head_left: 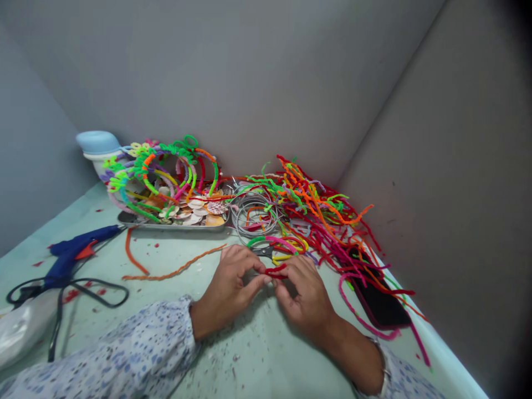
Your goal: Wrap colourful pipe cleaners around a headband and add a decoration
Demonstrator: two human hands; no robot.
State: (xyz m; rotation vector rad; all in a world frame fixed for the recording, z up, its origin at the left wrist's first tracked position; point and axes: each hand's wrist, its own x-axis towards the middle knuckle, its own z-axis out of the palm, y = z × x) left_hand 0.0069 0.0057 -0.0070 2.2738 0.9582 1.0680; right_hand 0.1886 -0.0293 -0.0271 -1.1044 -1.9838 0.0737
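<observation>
Between the fingertips of both hands is a short piece of red pipe cleaner (276, 271), bent or folded. My left hand (235, 282) pinches its left end between thumb and forefinger. From the other side my right hand (305, 291) grips the right end, fingers curled over it. Just beyond the hands lie scissors (282, 258) with yellow handles, partly covered by a pink and green strip. An orange pipe cleaner (178, 270) stretches over the table to the left of my left hand.
A metal tray (178, 227) holds shells, with colourful pipe-cleaner rings (166, 160) above. Coiled wire (255, 213) lies beside a tangled heap of pipe cleaners (328, 213). A phone (384, 305) is right; a blue glue gun (68, 257) and its cord are left. A blue-lidded bottle (100, 147) stands behind.
</observation>
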